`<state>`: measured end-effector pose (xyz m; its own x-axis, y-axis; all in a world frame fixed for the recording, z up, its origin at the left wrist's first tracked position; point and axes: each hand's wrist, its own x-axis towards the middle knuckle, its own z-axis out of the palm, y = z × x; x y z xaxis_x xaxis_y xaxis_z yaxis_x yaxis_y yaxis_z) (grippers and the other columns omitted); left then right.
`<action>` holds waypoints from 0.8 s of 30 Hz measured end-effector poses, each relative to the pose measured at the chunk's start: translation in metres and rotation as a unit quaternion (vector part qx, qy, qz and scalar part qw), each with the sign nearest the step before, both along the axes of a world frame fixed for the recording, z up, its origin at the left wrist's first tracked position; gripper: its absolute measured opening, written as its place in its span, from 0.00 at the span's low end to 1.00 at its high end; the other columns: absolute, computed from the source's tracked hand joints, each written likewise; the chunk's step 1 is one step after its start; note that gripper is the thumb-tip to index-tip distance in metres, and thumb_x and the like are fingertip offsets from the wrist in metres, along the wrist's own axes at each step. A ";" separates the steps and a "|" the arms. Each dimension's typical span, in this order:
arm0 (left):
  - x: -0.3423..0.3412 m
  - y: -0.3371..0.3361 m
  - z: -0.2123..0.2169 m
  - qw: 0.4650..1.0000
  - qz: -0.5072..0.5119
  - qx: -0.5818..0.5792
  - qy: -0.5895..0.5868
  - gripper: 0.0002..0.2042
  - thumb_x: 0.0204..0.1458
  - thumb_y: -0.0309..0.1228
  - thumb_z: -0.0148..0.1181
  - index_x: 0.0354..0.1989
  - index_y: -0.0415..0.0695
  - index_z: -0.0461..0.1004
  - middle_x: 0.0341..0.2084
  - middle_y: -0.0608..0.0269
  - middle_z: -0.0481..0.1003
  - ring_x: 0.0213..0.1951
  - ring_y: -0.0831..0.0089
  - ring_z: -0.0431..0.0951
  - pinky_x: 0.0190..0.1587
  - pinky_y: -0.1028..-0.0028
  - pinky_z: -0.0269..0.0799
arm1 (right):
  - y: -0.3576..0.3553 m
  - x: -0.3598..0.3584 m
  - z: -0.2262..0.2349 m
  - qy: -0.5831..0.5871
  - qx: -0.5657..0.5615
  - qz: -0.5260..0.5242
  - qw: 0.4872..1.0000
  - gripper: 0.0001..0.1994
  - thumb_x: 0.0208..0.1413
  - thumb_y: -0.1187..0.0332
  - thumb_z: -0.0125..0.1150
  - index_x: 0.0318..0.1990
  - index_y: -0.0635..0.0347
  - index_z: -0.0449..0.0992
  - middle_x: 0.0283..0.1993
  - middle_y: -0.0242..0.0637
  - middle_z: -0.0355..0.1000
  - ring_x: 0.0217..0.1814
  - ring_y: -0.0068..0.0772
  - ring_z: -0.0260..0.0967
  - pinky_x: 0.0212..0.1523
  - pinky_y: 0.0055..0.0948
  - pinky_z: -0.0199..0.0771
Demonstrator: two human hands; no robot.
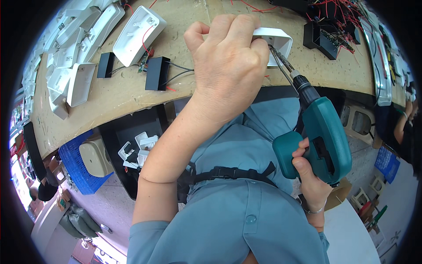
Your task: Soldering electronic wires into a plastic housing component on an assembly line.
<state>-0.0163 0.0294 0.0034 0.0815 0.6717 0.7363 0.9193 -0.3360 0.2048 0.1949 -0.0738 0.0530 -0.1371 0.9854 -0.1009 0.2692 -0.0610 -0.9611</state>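
Note:
My left hand (226, 61) is closed over a white plastic housing (279, 42) at the front edge of the wooden workbench (118, 94), hiding most of it. My right hand (310, 176) grips the handle of a teal cordless screwdriver (323, 136). Its long bit (281, 59) points up and left into the open end of the white housing, right beside my left fingers.
Several white housings (83, 39) lie stacked at the bench's far left. Black box modules (157, 73) with wires sit to the left of my hand, more black parts and red wires (338, 26) at the right. A blue crate (81, 167) stands under the bench. Another person's arm (402, 125) shows at right.

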 end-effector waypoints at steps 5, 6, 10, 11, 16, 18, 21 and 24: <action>0.001 0.001 -0.001 1.000 0.002 0.003 0.000 0.02 0.31 0.27 0.58 0.16 0.43 0.73 0.33 0.67 0.71 0.37 0.69 0.68 0.40 0.63 0.53 | 0.002 -0.007 0.004 0.016 -0.016 -0.030 0.999 0.22 0.43 0.76 0.71 0.47 0.66 0.71 0.36 0.36 0.74 0.34 0.24 0.71 0.37 0.24 0.73; 0.001 0.001 -0.001 1.000 0.002 0.003 0.000 0.02 0.31 0.27 0.58 0.16 0.43 0.73 0.33 0.67 0.71 0.37 0.69 0.68 0.40 0.63 0.53 | 0.001 -0.006 0.004 0.014 -0.024 -0.032 0.999 0.22 0.43 0.76 0.71 0.47 0.66 0.71 0.35 0.36 0.74 0.34 0.24 0.71 0.37 0.24 0.74; 0.000 0.000 0.000 1.000 -0.001 -0.006 -0.003 0.02 0.31 0.27 0.58 0.16 0.43 0.73 0.33 0.67 0.71 0.37 0.69 0.68 0.40 0.63 0.53 | 0.003 -0.007 0.009 0.024 -0.042 -0.024 0.999 0.20 0.44 0.77 0.70 0.47 0.67 0.72 0.34 0.36 0.74 0.34 0.24 0.72 0.36 0.24 0.74; 0.000 0.000 0.000 1.000 -0.001 -0.004 -0.005 0.02 0.31 0.27 0.58 0.16 0.43 0.73 0.33 0.67 0.71 0.37 0.69 0.68 0.40 0.63 0.54 | 0.003 -0.006 0.008 0.020 -0.034 -0.021 0.999 0.20 0.44 0.77 0.70 0.46 0.67 0.72 0.34 0.36 0.74 0.34 0.24 0.72 0.36 0.24 0.74; 0.001 0.001 0.001 1.000 0.001 -0.007 -0.004 0.02 0.31 0.27 0.57 0.16 0.43 0.73 0.33 0.67 0.71 0.37 0.69 0.68 0.40 0.63 0.53 | 0.001 -0.003 0.007 0.020 -0.026 -0.025 0.999 0.20 0.43 0.77 0.70 0.46 0.66 0.73 0.33 0.35 0.74 0.34 0.25 0.72 0.35 0.24 0.74; 0.001 0.001 0.000 1.000 0.002 -0.004 -0.008 0.02 0.32 0.27 0.57 0.16 0.43 0.73 0.33 0.67 0.71 0.37 0.69 0.68 0.41 0.63 0.53 | 0.001 0.005 0.005 -0.012 -0.026 0.048 0.998 0.32 0.47 0.72 0.67 0.61 0.64 0.62 0.56 0.49 0.67 0.40 0.23 0.70 0.42 0.23 0.72; 0.001 0.000 0.000 1.000 0.001 -0.003 -0.004 0.02 0.32 0.27 0.57 0.16 0.43 0.73 0.33 0.67 0.71 0.37 0.69 0.67 0.41 0.62 0.53 | 0.002 0.004 0.003 0.002 -0.022 0.052 0.998 0.32 0.47 0.72 0.67 0.61 0.64 0.62 0.56 0.48 0.67 0.39 0.22 0.70 0.42 0.23 0.72; 0.001 0.001 0.000 1.000 0.001 -0.005 -0.003 0.02 0.31 0.26 0.57 0.16 0.43 0.73 0.32 0.67 0.71 0.37 0.69 0.67 0.40 0.63 0.53 | 0.003 -0.006 0.006 0.029 -0.039 -0.017 0.999 0.20 0.44 0.77 0.70 0.46 0.66 0.73 0.34 0.35 0.74 0.34 0.24 0.71 0.35 0.23 0.74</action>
<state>-0.0153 0.0300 0.0032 0.0765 0.6793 0.7298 0.9189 -0.3321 0.2129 0.1890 -0.0710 0.0591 -0.1109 0.9790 -0.1708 0.2106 -0.1448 -0.9668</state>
